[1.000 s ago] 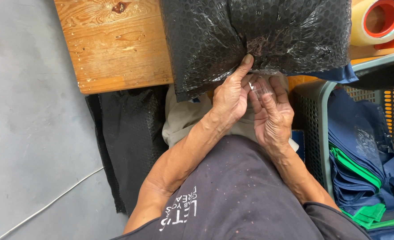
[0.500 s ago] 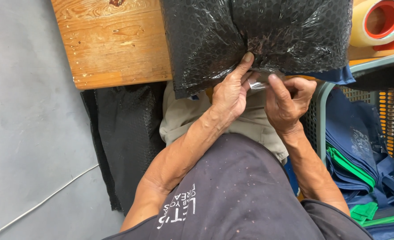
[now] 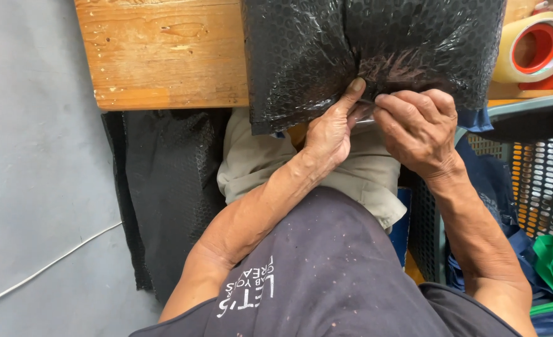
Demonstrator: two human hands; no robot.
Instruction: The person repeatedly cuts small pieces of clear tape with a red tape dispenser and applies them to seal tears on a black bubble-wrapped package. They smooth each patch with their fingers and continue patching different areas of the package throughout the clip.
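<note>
The person's left hand (image 3: 332,128) presses its thumb against the lower edge of a black bubble-wrap mailer bag (image 3: 364,50), its fingers curled under that edge and gripping it. The right hand (image 3: 417,128) is closed just beside it, its fingers (image 3: 392,103) pinching what may be a thin clear strip at the bag's seam; the view is too cramped to be sure. The bag lies on a wooden worktop (image 3: 164,53) and overhangs its near edge above the person's lap. A roll of packing tape (image 3: 535,50) sits at the right, and a perforated plastic basket (image 3: 538,181) of blue fabric stands below it.
</note>
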